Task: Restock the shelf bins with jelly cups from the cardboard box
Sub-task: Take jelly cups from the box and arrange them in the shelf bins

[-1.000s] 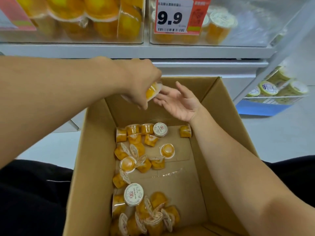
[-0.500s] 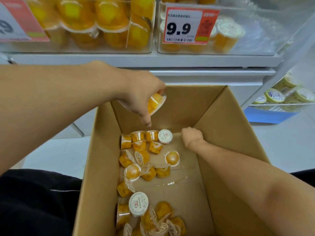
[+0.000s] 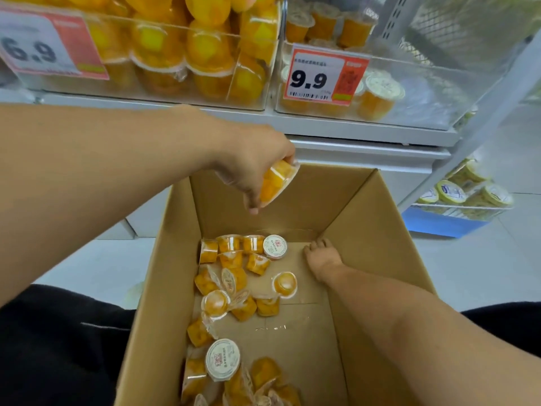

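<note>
Head view: left hand (image 3: pixel 257 168) grips a jelly cup (image 3: pixel 276 183) above cardboard box (image 3: pixel 377 259); right hand (image 3: pixel 322 257) fingers curled on box floor, grasp unclear.

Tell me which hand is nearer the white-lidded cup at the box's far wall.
Right. The right hand is down on the box floor just beside the white-lidded cup, not touching it. The left hand is above the box, gripping another jelly cup.
</note>
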